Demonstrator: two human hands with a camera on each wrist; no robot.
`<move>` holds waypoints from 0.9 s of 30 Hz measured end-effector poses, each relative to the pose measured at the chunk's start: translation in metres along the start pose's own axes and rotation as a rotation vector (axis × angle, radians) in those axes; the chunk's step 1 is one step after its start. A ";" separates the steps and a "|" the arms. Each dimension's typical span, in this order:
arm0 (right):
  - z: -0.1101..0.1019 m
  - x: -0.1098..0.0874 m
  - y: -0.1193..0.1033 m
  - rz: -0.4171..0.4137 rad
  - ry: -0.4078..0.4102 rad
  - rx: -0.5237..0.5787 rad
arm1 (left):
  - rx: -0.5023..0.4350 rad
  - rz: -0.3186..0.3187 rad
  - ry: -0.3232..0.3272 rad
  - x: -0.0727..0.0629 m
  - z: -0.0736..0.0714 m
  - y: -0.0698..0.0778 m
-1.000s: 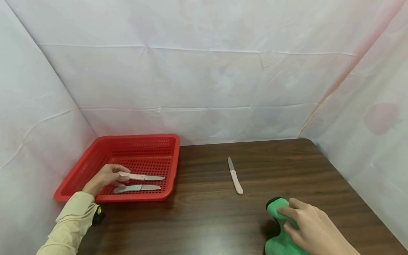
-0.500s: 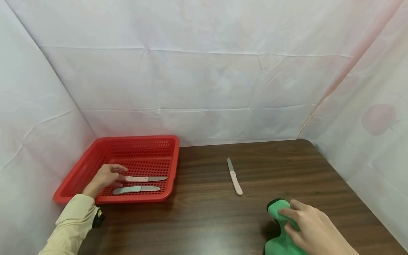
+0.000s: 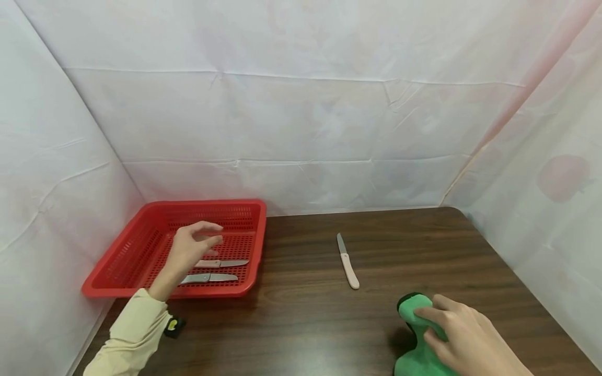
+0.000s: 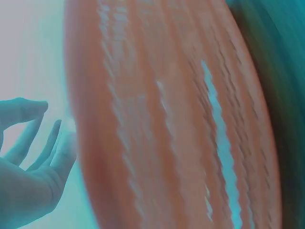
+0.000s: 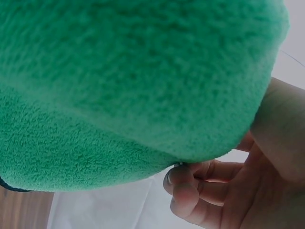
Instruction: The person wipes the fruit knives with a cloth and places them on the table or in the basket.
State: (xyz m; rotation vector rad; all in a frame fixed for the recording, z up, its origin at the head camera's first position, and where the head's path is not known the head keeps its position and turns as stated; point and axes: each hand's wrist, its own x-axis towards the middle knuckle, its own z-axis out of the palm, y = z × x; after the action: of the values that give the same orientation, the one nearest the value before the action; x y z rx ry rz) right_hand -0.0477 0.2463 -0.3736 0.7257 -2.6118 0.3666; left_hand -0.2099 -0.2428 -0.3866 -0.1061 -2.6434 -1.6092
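My left hand (image 3: 184, 251) is raised over the red plastic basket (image 3: 261, 230), fingers loosely bent with nothing between them. Below it on the basket's mesh floor lie a pink-handled paring knife (image 3: 221, 264) and a pale blue-handled paring knife (image 3: 209, 278), side by side with blades pointing right. The hand covers part of their handles. At the lower right, my right hand (image 3: 463, 334) pinches a green fluffy cloth (image 3: 418, 363) with a dark edge. The right wrist view shows the fingertips (image 5: 181, 176) at the cloth's lower fold.
Another pink-handled paring knife (image 3: 348, 266) lies on the dark wood table (image 3: 301, 313), its blade pointing away. White sheeting (image 3: 301, 115) encloses the table at the back and both sides. The basket stands at the left, close to the sheeting.
My left hand has let go of the pink-handled knife, which now lies on the basket floor. The hand has risen and moved right. My right hand keeps pinching the cloth, nearly still.
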 end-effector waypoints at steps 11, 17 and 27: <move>0.000 0.001 0.003 0.006 -0.014 -0.007 | -0.154 0.057 0.001 -0.006 0.058 0.040; 0.001 0.002 0.004 0.004 0.020 -0.005 | -0.169 0.044 0.024 -0.007 0.081 0.046; 0.003 0.002 0.005 0.026 -0.003 0.003 | -0.224 0.054 0.045 -0.007 0.115 0.050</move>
State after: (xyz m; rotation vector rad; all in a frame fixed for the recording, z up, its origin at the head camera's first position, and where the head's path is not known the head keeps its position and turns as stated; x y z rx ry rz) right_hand -0.0531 0.2481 -0.3761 0.6945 -2.6264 0.3768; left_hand -0.1993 -0.1182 -0.3956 -0.1454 -2.3979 -1.8606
